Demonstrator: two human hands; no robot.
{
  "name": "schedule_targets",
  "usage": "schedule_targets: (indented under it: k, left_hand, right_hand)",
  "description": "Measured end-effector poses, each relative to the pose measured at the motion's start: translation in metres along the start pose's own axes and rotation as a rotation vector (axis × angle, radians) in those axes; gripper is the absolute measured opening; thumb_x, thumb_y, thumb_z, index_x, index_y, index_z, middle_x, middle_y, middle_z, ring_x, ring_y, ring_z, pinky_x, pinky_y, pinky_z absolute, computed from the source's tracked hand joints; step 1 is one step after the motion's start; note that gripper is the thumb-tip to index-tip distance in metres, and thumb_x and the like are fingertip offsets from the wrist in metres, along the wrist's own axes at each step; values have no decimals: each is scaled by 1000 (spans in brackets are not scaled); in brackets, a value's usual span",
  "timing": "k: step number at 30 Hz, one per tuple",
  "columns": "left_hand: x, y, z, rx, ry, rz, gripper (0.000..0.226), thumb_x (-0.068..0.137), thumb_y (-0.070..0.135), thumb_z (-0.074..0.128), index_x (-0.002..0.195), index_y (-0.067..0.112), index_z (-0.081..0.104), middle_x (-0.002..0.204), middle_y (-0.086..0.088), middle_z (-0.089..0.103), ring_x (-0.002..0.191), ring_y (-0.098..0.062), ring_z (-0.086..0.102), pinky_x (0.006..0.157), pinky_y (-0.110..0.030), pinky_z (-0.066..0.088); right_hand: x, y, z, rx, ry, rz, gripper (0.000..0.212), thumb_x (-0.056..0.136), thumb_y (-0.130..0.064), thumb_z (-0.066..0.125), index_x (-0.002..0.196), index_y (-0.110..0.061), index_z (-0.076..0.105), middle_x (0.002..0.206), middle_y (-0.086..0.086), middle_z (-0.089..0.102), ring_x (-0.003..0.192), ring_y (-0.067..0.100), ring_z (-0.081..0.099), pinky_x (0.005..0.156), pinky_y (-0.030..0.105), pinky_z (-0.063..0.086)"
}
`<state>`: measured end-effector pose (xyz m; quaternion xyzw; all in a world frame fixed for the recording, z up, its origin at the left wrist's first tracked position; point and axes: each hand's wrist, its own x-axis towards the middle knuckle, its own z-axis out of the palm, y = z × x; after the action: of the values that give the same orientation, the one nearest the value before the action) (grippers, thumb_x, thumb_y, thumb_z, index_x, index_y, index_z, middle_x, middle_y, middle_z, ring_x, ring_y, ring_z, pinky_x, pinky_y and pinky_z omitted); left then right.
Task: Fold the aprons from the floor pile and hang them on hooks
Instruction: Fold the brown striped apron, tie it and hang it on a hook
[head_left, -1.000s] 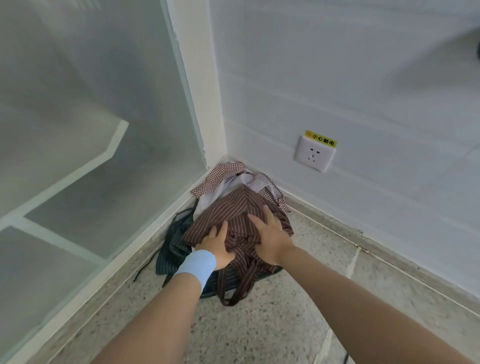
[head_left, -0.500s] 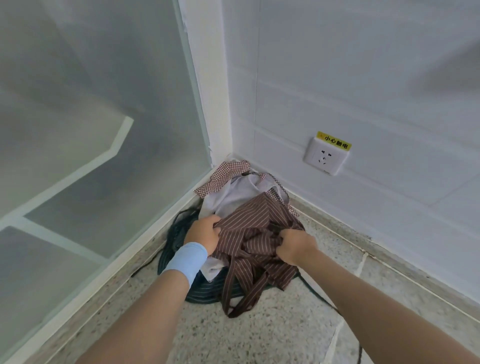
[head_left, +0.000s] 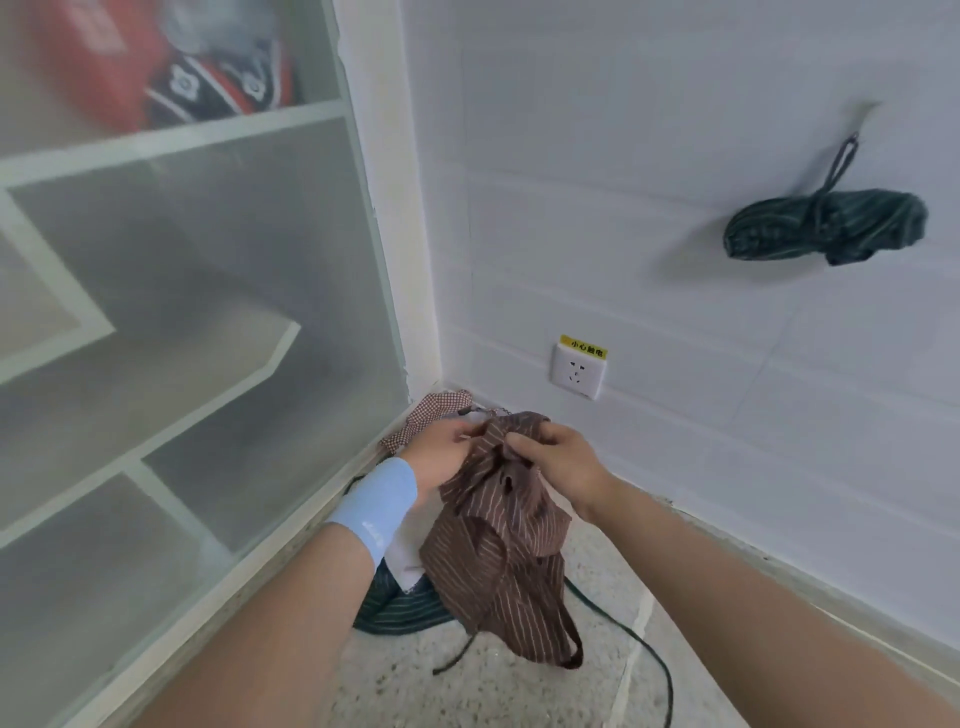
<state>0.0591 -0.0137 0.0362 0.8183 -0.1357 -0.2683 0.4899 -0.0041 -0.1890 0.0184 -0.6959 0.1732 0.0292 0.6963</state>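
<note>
Both hands are closed on the top edge of the brown striped apron (head_left: 498, 540), pinching it between thumb and fingers. The left hand (head_left: 441, 452), with a light blue wristband (head_left: 376, 506) on its wrist, grips the cloth at its upper left; the right hand (head_left: 563, 462) grips it just beside, at the upper right, so the 2 hands sit close together with a bunch of fabric between them. The apron hangs down from that grip in loose folds, its strap loop (head_left: 569, 647) dangling at the lower end above the speckled floor (head_left: 467, 691).

Under it, in the corner, lies the floor pile (head_left: 400, 613): a dark green striped apron at the bottom, a bit of white cloth over it, and a red checked apron (head_left: 434, 410) against the wall behind the left hand. A dark cord (head_left: 644, 644) trails from the pile across the floor.

On the white wall, a folded dark green apron (head_left: 826, 226) hangs by its strap from a hook (head_left: 865, 111); a socket (head_left: 577, 370) with a yellow label sits lower down
</note>
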Motion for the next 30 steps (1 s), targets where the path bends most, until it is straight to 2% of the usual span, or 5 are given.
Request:
schedule_targets:
  k: [9,17,21,27,30]
  left_hand:
    - [-68,75,7,658,-201,69,30,84,35,71,111,23,69,110,5,71,101,-17,67,97,-36,51]
    - [-104,103,18,339,154,128,32,100,32,50,101,7,71,96,-9,73,91,-26,68,89,-39,54]
    - [-111,81,32,336,347,90,30,98,21,49,72,11,62,79,-7,65,81,-29,64,75,-33,50]
    - [-103,11,68,-592,323,-52,35,92,12,61,126,17,62,122,-11,67,105,-26,67,98,-45,52]
    - [-100,-26,78,-166,498,-71,69,86,21,71,147,23,37,145,-2,43,129,-26,46,110,-48,40]
  right_hand:
    - [-86,-85,-50,-308,468,-414,30,76,-33,82,56,-23,63,82,-3,67,78,9,61,72,26,46]
    - [-154,-120,-83,-208,299,-390,16,94,-21,65,95,-8,75,100,7,76,86,19,72,72,27,60]
    - [-163,-100,-86,-608,36,-170,60,94,-24,65,149,-20,42,148,1,49,123,19,53,95,23,43]
    - [-143,-22,-63,-640,-215,163,93,93,-30,65,159,-28,-1,144,8,52,103,25,68,71,33,59]
    - [-123,30,-52,-621,-278,210,100,90,-26,68,157,-37,-5,141,12,56,111,28,65,73,33,57]
